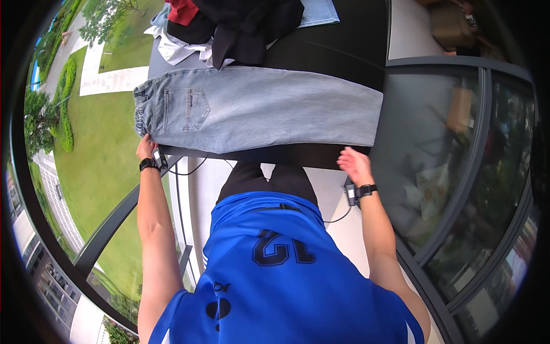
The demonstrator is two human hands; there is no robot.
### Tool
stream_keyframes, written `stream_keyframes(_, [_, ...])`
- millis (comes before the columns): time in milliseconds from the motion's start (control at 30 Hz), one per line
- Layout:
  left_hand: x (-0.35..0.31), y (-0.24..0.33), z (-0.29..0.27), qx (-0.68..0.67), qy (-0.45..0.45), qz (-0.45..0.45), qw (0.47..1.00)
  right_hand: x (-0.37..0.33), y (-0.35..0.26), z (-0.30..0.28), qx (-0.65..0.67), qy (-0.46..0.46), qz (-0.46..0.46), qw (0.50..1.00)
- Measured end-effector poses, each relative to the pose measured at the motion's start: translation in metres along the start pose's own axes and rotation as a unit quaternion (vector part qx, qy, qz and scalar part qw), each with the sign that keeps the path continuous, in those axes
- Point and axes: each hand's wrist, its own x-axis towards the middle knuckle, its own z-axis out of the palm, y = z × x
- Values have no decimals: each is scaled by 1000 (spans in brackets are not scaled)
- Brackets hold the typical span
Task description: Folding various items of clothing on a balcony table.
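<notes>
A pair of light blue jeans (258, 109) lies folded lengthwise and flat across a black table (344, 51), with its waistband at the left and leg hems at the right. A back pocket faces up near the waistband. My left hand (146, 148) pinches the near corner of the waistband at the table's left edge. Just off the near corner of the hem, my right hand (356, 165) holds nothing, its fingers loosely bent and apart. It hovers by the table's front edge.
Beyond the jeans, a heap of black, white and red clothes (246, 28) sits on the table, with another light blue denim piece (318, 12) beside it. Glass panels with dark frames (481, 155) stand close on the right. Window glass with a dark rail (109, 229) borders the left.
</notes>
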Motion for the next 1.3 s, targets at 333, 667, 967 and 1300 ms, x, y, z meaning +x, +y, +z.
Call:
stream_keyframes(333, [-254, -53, 76, 499, -363, 599, 510, -18, 55, 185, 196, -225, 68, 952])
stream_keyframes(667, [-247, -71, 85, 520, -410, 591, 461, -8, 79, 206, 282, -111, -55, 952])
stream_keyframes(967, [-251, -70, 97, 471, -401, 565, 546, -24, 55, 217, 263, -337, 28, 903])
stream_keyframes(1300, [-232, -60, 102, 481, -357, 481, 640, -8, 56, 249, -190, -419, -126, 879])
